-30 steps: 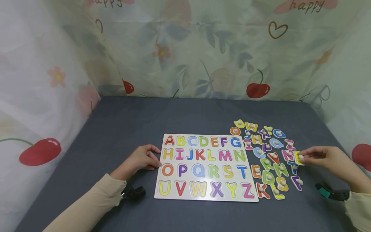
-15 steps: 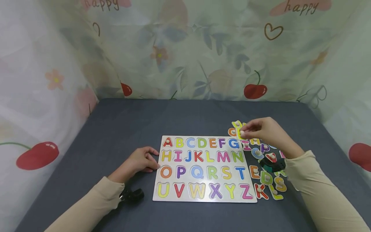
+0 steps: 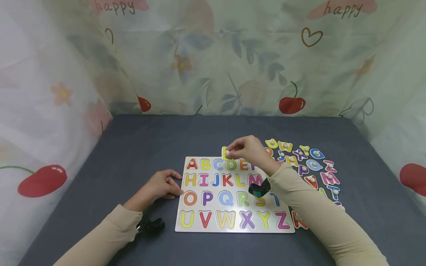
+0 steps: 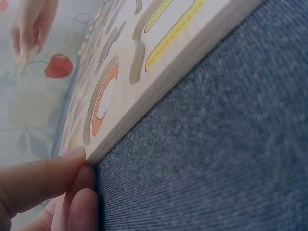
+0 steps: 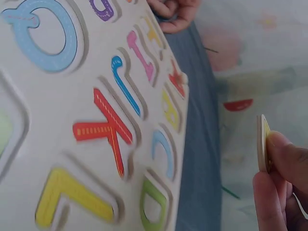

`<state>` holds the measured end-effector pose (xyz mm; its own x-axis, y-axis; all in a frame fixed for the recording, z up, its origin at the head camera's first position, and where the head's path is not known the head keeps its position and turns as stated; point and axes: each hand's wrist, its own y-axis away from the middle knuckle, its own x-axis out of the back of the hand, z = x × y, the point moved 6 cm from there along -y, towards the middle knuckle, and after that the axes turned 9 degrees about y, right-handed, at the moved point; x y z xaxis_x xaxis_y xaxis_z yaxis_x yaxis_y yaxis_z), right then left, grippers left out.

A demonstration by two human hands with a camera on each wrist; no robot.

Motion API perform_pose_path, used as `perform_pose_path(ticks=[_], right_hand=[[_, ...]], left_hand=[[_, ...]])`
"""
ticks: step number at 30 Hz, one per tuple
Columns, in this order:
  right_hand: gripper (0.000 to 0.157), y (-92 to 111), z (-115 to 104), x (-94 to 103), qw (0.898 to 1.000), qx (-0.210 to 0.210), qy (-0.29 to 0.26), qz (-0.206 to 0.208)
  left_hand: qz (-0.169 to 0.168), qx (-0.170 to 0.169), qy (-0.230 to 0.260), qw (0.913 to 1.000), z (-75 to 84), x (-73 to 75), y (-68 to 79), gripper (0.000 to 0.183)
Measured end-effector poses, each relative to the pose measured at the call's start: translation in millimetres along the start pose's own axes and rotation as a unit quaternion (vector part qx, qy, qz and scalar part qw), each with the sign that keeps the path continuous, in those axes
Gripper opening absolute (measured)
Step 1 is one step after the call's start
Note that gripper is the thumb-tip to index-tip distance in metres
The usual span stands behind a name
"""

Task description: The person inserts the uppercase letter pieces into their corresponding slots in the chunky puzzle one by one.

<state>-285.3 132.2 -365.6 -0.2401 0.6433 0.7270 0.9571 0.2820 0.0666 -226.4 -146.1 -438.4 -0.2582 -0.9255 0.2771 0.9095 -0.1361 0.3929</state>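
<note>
Right grip (image 3: 246,149) pinches thin yellow-faced piece (image 3: 224,152), pale-edged; left grip (image 3: 164,183) relaxed, touching board (image 3: 216,199).

beige long-sleeved left arm (image 3: 100,233) slanting in, bare left hand (image 3: 164,184) kinda relaxed, fingers (image 4: 83,211) loosely bent, matching beige-sleeved right arm (image 3: 321,210) angled inward, bare right hand (image 3: 247,149) up higher, fingertips (image 5: 278,140) set in a pinch
</note>
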Motion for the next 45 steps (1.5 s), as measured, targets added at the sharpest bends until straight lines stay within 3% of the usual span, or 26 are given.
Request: perform_pose_path(ticks=[8, 16, 29, 45], right_hand=[[0.014, -24, -15, -41.1, 0.999, -0.004, -0.019, -0.028], [0.013, -37, -16, -65.0, 0.999, -0.032, -0.005, -0.036], [0.009, -42, -15, -81.5, 0.998, -0.052, -0.003, -0.045], [0.009, -44, -19, -84.1, 0.996, -0.06, 0.004, -0.065]], left_hand=[[0.006, 0.001, -0.001, 1.0, -3.8, 1.3, -2.6, 0.049], [0.01, 0.011, 0.0, 0.9999, -5.2, 1.3, -5.2, 0.049], [0.012, 0.012, -0.001, 0.9999, -3.3, -0.2, -3.2, 0.049], [0.009, 0.013, -0.002, 0.9999, -1.4, 0.2, -1.5, 0.049]])
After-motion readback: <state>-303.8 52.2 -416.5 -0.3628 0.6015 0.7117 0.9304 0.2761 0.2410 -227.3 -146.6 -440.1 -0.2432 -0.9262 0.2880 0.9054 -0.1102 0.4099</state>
